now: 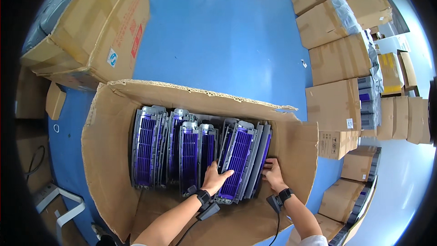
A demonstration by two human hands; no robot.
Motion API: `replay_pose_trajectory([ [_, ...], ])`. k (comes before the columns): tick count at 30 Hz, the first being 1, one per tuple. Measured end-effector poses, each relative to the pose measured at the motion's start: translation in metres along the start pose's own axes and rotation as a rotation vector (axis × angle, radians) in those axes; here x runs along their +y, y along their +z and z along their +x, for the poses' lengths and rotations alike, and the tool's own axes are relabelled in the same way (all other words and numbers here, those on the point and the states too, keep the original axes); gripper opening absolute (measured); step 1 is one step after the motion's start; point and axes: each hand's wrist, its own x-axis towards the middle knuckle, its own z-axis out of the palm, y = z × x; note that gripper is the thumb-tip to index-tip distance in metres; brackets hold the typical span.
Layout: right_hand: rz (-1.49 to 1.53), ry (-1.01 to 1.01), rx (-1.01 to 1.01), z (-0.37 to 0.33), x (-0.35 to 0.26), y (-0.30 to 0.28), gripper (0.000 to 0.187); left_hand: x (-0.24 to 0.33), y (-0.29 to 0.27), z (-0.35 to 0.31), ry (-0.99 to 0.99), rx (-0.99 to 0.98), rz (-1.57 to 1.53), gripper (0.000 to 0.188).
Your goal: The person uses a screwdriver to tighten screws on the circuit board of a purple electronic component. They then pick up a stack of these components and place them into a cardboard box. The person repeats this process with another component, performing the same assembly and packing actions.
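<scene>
Several long grey plastic housings with slatted purple faces stand upright in rows inside an open cardboard box [182, 92]. My left hand [215, 178] grips the left edge of the front grilled housing [238, 161] in the right-hand group, thumb across its purple face and fingers behind the edge. At the other side of that group, my right hand [273, 174] has bent fingers against the outermost purple-edged panel [260, 166]; its fingertips are partly hidden. Left of my left hand stand another grilled housing [188, 155] and a far-left stack [144, 150].
A large carton [91, 41] stands at the upper left beside the box. Stacked cartons [334, 59] line the right side over the blue floor [214, 41]. A white metal frame [68, 200] is at lower left. Cables [276, 228] hang from dark devices at my wrists.
</scene>
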Motion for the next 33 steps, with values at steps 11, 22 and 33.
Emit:
replay_pose_trajectory([
  [11,-0.339,-0.128,0.118,0.046,0.084,0.006,0.065,-0.033,-0.034,-0.02,0.013,0.162,-0.193,0.052],
  [22,-0.633,-0.921,0.33,-0.054,-0.037,0.07,0.05,-0.019,-0.076,-0.041,-0.104,0.326,-0.078,0.04],
  [33,-1.496,-0.62,-0.145,-0.046,-0.011,0.115,0.031,-0.028,-0.085,-0.05,-0.071,0.055,-0.266,0.057],
])
